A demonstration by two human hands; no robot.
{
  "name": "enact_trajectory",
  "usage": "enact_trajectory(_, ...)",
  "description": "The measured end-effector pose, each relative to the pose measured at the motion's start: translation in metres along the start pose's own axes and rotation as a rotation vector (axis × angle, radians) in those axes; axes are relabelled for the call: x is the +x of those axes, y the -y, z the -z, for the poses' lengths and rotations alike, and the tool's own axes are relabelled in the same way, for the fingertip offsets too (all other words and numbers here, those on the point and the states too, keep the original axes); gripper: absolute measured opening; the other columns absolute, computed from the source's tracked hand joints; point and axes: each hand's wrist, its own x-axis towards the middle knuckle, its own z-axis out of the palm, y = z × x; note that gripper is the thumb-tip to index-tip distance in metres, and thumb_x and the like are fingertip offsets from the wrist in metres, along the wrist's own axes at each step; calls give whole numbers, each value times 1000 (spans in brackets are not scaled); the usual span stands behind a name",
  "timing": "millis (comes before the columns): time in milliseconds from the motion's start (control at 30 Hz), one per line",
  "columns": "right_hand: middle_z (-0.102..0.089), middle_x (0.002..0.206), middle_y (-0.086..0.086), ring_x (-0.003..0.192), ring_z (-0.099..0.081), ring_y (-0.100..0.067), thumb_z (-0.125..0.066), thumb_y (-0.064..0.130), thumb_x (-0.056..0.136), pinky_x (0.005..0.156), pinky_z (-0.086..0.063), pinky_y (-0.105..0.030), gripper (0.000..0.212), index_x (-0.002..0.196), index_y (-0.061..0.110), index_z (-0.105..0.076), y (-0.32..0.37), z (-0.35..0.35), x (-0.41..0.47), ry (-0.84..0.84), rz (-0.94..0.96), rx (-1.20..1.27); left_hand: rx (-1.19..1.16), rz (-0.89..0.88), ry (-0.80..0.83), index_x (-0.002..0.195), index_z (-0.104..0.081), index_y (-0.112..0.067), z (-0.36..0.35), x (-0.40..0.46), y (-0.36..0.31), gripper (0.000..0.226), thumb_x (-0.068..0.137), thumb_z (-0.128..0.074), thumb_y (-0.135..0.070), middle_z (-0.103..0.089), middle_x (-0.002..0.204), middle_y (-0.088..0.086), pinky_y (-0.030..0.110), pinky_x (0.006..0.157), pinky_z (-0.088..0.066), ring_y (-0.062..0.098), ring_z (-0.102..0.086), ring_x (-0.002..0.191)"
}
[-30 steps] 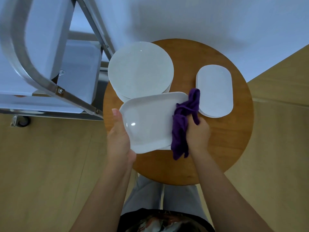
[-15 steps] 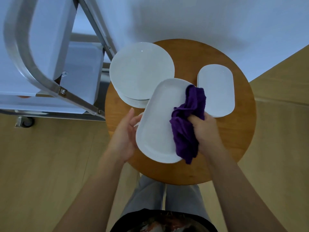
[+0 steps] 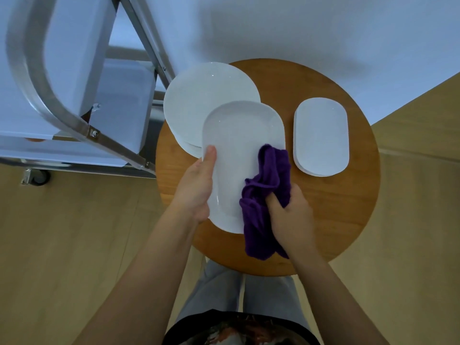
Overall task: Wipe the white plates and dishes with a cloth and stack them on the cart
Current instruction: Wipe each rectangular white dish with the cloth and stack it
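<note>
A white oblong dish is held above the round wooden table, its long side pointing away from me. My left hand grips its left edge, thumb on top. My right hand grips a bunched purple cloth pressed on the dish's lower right part. A stack of round white plates lies behind the dish at the table's left. A stack of white oblong dishes lies on the table's right.
A metal cart with white shelves and a slanted steel frame stands left of the table, a caster on the wooden floor. A white wall rises behind the table. My legs are under the table's near edge.
The dish has been turned from lying sideways to pointing away from me. My left hand has shifted to its left edge, and the cloth has moved down to the dish's lower right.
</note>
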Motion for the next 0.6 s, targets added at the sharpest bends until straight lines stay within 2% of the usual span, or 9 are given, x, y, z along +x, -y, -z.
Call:
enact_trajectory(33, -59, 80, 9, 72, -58, -7, -54, 37, 91, 58, -42, -18, 10, 91, 27, -52, 2, 6, 1, -46, 34, -25, 4, 5, -2, 96, -60, -34, 0, -2, 2, 25, 91, -44, -53, -74, 85, -15, 26, 60, -57, 9, -71, 81)
enact_trajectory(100, -56, 89, 12, 78, -53, 0, -53, 34, 93, 65, -44, -14, 9, 99, 27, -54, 16, 21, 6, -275, 173, -76, 3, -13, -18, 96, -59, -37, 0, -5, 6, 25, 91, -43, -54, -73, 86, -18, 25, 62, -57, 7, -68, 85)
enact_trajectory(167, -51, 103, 10, 83, -48, 4, -51, 33, 93, 68, -40, -3, 25, 113, 19, -55, 34, 32, 14, -499, 342, -133, 61, -56, -24, 92, -58, -41, -1, -9, 10, 28, 87, -39, -61, -71, 83, -23, 20, 60, -53, 2, -65, 83)
enact_trajectory(200, -51, 109, 7, 89, -48, 2, -50, 31, 92, 72, -39, 0, 30, 118, 16, -54, 43, 33, 21, -513, 410, -159, 101, -72, -17, 91, -58, -43, -3, -11, 11, 32, 83, -37, -65, -70, 82, -25, 20, 61, -51, 0, -64, 82)
enact_trajectory(267, -51, 126, -2, 111, -49, -10, -48, 24, 94, 90, -36, -5, 35, 127, 14, -52, 56, 27, 37, -356, 480, -230, 151, -96, 20, 91, -57, -43, -8, -15, 11, 38, 75, -34, -68, -69, 81, -28, 16, 60, -51, -5, -66, 78)
enact_trajectory(367, -38, 148, -3, 137, -30, -21, -45, 15, 97, 111, -22, -27, 41, 138, 14, -45, 56, 5, 51, -92, 539, -366, 155, -152, 36, 94, -58, -40, -15, -17, 8, 35, 83, -32, -62, -70, 85, -26, 9, 58, -50, -9, -65, 82)
enact_trajectory(500, -41, 146, -3, 138, -30, -27, -44, 12, 97, 113, -17, -36, 39, 136, 15, -48, 41, -16, 49, -23, 601, -381, 180, -205, -6, 94, -53, -45, -21, -12, 0, 27, 96, -27, -53, -65, 80, -36, 1, 57, -44, -20, -58, 78)
enact_trajectory(533, -41, 145, -2, 138, -31, -26, -43, 12, 97, 112, -16, -34, 39, 136, 16, -48, 37, -20, 45, 0, 595, -364, 184, -209, -16, 94, -53, -46, -22, -10, 0, 27, 97, -27, -53, -65, 81, -35, 1, 57, -44, -19, -58, 79)
enact_trajectory(600, -42, 145, -1, 137, -32, -24, -43, 13, 97, 112, -18, -33, 40, 137, 17, -46, 33, -26, 37, 72, 588, -323, 178, -207, -24, 102, -54, -46, -20, -6, 2, 29, 95, -27, -55, -68, 93, -26, 7, 69, -49, -10, -61, 90)
